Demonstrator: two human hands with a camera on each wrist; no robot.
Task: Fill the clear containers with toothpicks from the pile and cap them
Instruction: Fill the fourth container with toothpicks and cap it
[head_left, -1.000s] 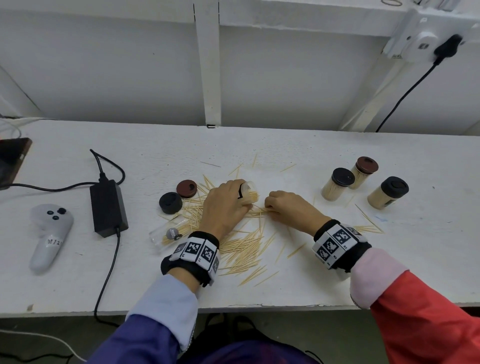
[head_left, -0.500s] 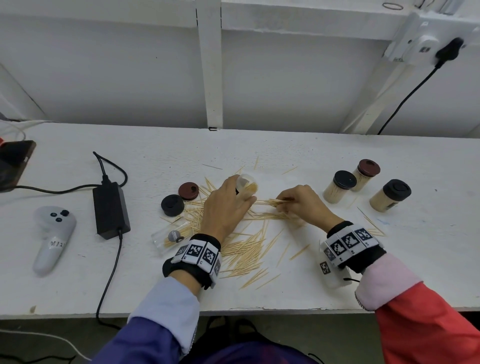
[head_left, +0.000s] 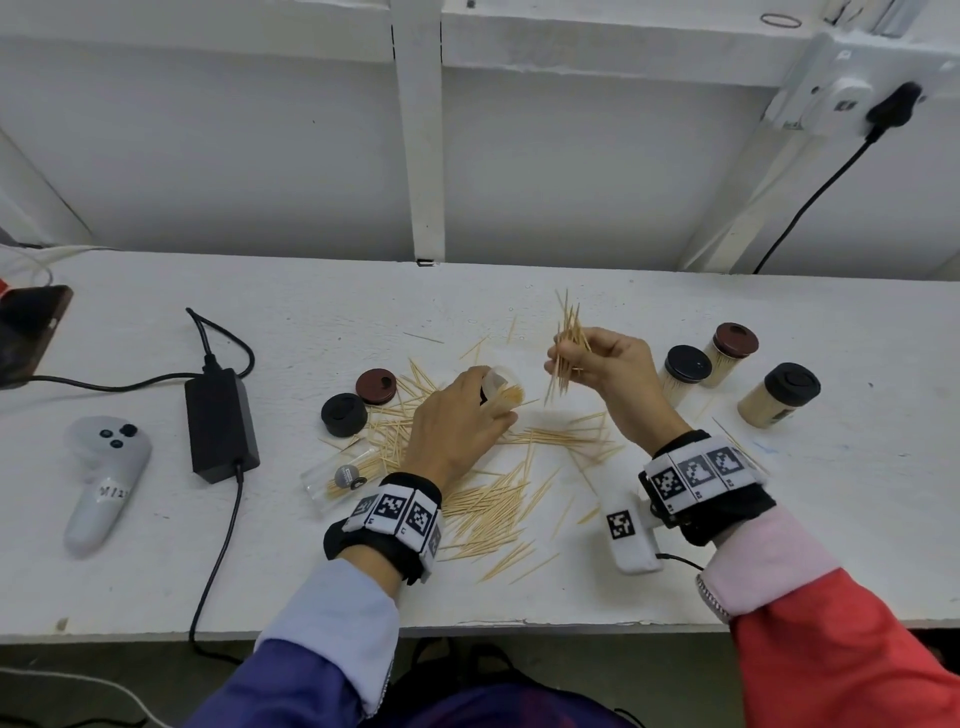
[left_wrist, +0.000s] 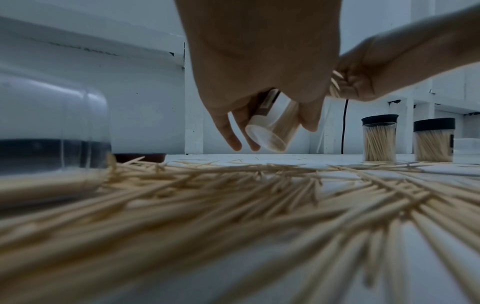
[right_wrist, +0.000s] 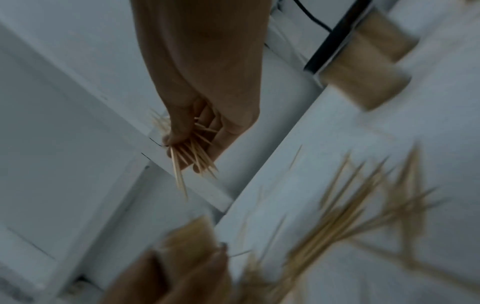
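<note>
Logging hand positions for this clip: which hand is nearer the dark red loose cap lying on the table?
Left. The left hand grips a container just right of the dark red cap; the right hand is raised farther right, holding toothpicks.

Left hand (left_wrist: 259, 67) grips a tilted clear container (left_wrist: 272, 125) (partly filled) above toothpicks (left_wrist: 233, 205).

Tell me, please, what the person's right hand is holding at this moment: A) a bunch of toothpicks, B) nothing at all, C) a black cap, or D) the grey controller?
A: the right hand is raised above the table and pinches a bunch of toothpicks, while the left hand grips the tilted clear container.
</note>
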